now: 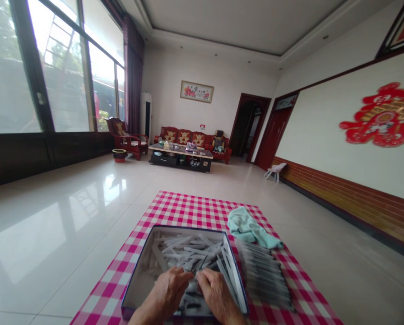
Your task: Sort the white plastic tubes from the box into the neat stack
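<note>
I have the left hand [166, 293] and right hand [217, 295] curled among loose white strips [188, 250] in the blue-rimmed box [174, 228] at six o'clock, grip unclear; a snagged strip could knock the stacked rows [264, 277] at five o'clock.

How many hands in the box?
2: the left hand and the right hand, both reaching over the near edge of the dark-rimmed box onto the white strips. No others in view.

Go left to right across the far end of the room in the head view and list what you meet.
tall window → red wooden armchair → low coffee table → dark arched doorway → dark red door → red paper wall decoration
</note>
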`<action>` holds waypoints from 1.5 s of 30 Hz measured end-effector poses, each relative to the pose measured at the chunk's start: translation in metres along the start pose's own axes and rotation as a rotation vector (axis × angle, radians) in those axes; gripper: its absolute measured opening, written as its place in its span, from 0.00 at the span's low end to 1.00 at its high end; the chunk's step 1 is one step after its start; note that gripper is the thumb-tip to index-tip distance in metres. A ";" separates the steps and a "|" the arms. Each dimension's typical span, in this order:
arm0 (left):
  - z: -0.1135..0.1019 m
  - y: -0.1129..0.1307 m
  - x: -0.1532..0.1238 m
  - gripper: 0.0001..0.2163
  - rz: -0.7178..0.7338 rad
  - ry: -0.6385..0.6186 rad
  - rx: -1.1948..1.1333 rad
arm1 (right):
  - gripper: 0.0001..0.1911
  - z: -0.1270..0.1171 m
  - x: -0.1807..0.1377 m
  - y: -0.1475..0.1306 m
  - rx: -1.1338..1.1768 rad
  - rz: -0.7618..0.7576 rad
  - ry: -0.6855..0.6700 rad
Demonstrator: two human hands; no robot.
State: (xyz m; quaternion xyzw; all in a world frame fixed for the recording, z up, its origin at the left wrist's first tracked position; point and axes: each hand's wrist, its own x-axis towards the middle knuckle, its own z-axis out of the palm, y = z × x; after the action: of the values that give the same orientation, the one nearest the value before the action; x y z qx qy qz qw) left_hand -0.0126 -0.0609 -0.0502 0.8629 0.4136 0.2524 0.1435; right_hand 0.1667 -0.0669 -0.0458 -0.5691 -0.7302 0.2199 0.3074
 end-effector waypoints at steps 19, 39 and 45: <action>0.002 -0.002 0.001 0.12 0.066 0.052 0.042 | 0.20 -0.001 -0.003 0.000 0.004 -0.010 -0.035; -0.002 -0.021 0.008 0.21 -0.436 0.265 -1.008 | 0.12 -0.011 -0.005 -0.013 0.163 -0.111 -0.204; 0.000 -0.029 0.006 0.25 -0.564 0.575 -0.949 | 0.13 -0.007 0.001 -0.006 0.171 -0.059 -0.085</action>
State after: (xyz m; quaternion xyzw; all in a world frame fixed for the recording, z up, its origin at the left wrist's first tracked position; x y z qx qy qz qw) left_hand -0.0277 -0.0384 -0.0615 0.4602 0.4903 0.5834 0.4554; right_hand 0.1672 -0.0677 -0.0366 -0.5091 -0.7376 0.2962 0.3303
